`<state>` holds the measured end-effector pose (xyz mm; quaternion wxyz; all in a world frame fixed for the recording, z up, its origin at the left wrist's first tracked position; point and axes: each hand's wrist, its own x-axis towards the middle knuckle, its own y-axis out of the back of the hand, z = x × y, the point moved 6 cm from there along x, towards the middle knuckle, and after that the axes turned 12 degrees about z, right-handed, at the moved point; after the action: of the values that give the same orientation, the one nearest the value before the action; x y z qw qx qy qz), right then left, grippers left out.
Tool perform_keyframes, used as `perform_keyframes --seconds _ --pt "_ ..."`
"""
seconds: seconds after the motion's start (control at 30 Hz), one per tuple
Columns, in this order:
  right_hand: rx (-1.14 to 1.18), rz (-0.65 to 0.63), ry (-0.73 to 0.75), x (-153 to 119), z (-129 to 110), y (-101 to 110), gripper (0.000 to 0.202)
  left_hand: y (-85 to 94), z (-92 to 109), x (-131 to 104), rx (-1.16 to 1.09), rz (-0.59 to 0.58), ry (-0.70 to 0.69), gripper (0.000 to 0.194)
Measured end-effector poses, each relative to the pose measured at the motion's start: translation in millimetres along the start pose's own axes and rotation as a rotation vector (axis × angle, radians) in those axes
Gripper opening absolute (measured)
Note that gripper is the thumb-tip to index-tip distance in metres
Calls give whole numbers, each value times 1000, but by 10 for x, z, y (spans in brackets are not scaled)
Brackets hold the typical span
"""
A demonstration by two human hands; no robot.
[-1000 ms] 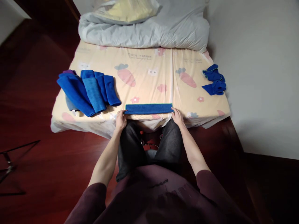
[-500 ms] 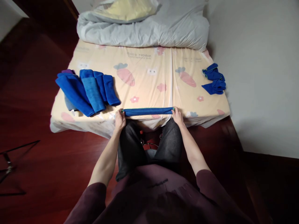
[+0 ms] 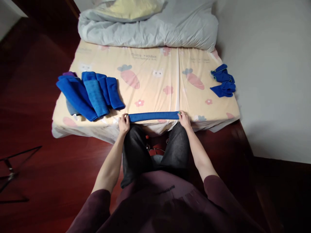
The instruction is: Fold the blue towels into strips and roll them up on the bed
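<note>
A blue towel (image 3: pixel 153 116), folded into a long narrow strip, lies across the front edge of the bed. Its left end is pinched in my left hand (image 3: pixel 124 123), its right end in my right hand (image 3: pixel 184 119). To the left of my left hand sits a row of folded blue towels (image 3: pixel 96 94), one lighter than the others, with a bit of purple cloth (image 3: pixel 70 74) behind them. Two crumpled blue cloths (image 3: pixel 223 89) with green edging rest at the bed's right side.
A printed sheet (image 3: pixel 150 90) covers the bed. A rolled grey-white quilt (image 3: pixel 148 32) with a yellow pillow (image 3: pixel 136 9) on it lies across the far end. A wall (image 3: pixel 272 71) borders the right side. Thin black stand legs (image 3: pixel 11 174) show on the floor at left.
The strip has turned over between my hands: the green edging along its far side no longer shows, and a smooth blue face is up. Both hands have barely shifted.
</note>
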<state>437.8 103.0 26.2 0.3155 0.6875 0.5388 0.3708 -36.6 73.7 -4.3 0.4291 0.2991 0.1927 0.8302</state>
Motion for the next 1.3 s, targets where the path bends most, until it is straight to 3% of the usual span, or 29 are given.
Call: perform_keyframes --seconds 0.27,0.5,0.63,0.73,0.8,0.9,0.97,1.03,1.1,1.17,1.3 --pt "-32 17 -6 8 10 -6 39 3 15 22 27 36 -12 32" --pt "-32 82 53 -6 -68 15 37 -18 47 21 31 -26 56 40" --pt "-51 111 107 -22 -121 52 35 80 148 23 78 57 16 32" --pt "-29 119 148 -26 -143 57 35 215 299 -123 64 99 -22 29" --pt "0 115 168 -21 -143 36 36 269 428 -332 -16 54 -11 28" --pt "16 117 190 -5 -131 -14 36 192 599 -738 -255 -126 186 23" --pt "9 123 197 5 -126 -45 37 35 693 -980 -480 -245 440 27" --pt "-1 124 194 11 -122 -71 38 -155 777 -1117 -724 -284 737 29" --pt "-3 122 190 12 -124 -87 39 -335 853 -1129 -928 -264 990 22" --pt "5 127 192 9 -130 -93 40 -468 901 -1053 -1047 -220 1157 11" --pt "28 148 198 1 -137 -96 42 -599 900 -858 -1132 -117 1281 5"
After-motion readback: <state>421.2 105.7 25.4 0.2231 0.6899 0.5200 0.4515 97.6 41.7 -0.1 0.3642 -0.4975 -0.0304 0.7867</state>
